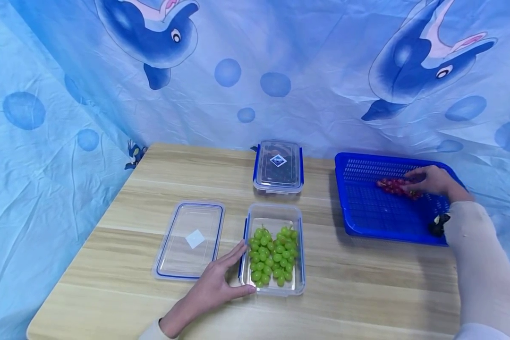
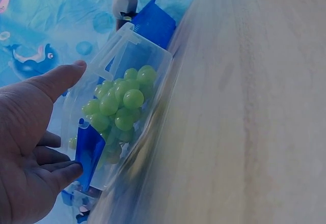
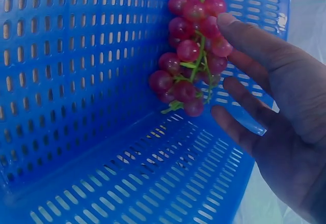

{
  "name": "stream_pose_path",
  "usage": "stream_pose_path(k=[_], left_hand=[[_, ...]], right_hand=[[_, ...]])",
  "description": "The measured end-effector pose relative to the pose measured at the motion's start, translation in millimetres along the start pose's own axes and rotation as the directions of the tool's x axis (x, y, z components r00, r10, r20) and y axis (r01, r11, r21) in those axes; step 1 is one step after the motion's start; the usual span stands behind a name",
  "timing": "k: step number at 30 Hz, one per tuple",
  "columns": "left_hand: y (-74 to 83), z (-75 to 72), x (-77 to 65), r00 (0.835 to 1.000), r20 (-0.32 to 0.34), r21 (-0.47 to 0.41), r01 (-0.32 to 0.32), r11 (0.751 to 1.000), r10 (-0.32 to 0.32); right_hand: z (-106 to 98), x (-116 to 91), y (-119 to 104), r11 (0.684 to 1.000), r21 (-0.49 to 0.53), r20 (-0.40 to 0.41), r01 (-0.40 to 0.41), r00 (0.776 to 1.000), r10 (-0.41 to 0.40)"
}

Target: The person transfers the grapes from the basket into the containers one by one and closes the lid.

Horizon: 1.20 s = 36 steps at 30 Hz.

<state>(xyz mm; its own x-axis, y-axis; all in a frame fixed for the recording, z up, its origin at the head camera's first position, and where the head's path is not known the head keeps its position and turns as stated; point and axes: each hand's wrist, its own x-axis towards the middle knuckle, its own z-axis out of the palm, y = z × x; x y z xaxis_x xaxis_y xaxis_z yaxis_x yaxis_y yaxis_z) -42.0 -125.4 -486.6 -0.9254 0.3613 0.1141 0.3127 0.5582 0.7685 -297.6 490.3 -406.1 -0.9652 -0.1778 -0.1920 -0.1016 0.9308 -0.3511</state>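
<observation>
My left hand rests against the near left corner of a clear plastic food container, thumb along the near rim, fingers at the blue side latch. Two bunches of green grapes lie side by side in the container. On the right, my right hand reaches into a blue plastic basket. It pinches the edge of a bunch of red grapes, thumb on the near side and index fingertip hidden behind the grapes. The other fingers are spread beside the bunch.
A clear lid with a blue seal lies left of the container. Behind stands a lidded container with dark contents. Dark fruit sits in the basket's near right corner, under the right forearm. A blue dolphin-print sheet hangs behind the table.
</observation>
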Motion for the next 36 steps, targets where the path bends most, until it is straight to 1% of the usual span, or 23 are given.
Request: stream_pose_path(k=[9, 14, 18, 22, 25, 31, 36], left_hand=[[0.7, -1.4, 1.7, 1.000, 0.011, -0.004, -0.005, 1.000, 0.005], [1.5, -1.8, 1.6, 1.000, 0.011, -0.006, -0.010, 1.000, 0.010], [2.2, -2.1, 1.1, 1.000, 0.015, -0.005, -0.004, 1.000, 0.004], [2.3, -1.9, 1.2, 1.000, 0.015, -0.001, -0.007, 1.000, 0.007], [2.6, -1.7, 1.2, 1.000, 0.013, 0.002, -0.013, 1.000, 0.013], [2.5, -2.4, 1.5, 1.000, 0.013, 0.006, -0.009, 1.000, 0.009], [2.8, -3.6, 1.8, 1.000, 0.015, 0.005, 0.000, 1.000, 0.000]], right_hand=[[7.9, 3.8, -2.8, 0.998, -0.065, 0.040, 0.012, 0.999, -0.009], [11.8, 7.9, -2.9, 0.995, -0.094, 0.043, 0.026, 0.999, -0.022], [10.6, 7.2, -2.4, 0.993, -0.108, 0.044, 0.048, 0.998, -0.044], [8.0, 5.3, -0.1, 0.986, -0.145, 0.019, 0.084, 0.996, -0.082], [4.3, 2.5, 0.7, 0.984, -0.157, -0.005, 0.083, 0.996, -0.085], [-8.5, -3.6, -3.5, 0.990, -0.128, -0.054, 0.061, 0.996, -0.068], [-18.3, -6.7, -11.4, 0.990, -0.119, -0.085, 0.077, 0.993, -0.087]])
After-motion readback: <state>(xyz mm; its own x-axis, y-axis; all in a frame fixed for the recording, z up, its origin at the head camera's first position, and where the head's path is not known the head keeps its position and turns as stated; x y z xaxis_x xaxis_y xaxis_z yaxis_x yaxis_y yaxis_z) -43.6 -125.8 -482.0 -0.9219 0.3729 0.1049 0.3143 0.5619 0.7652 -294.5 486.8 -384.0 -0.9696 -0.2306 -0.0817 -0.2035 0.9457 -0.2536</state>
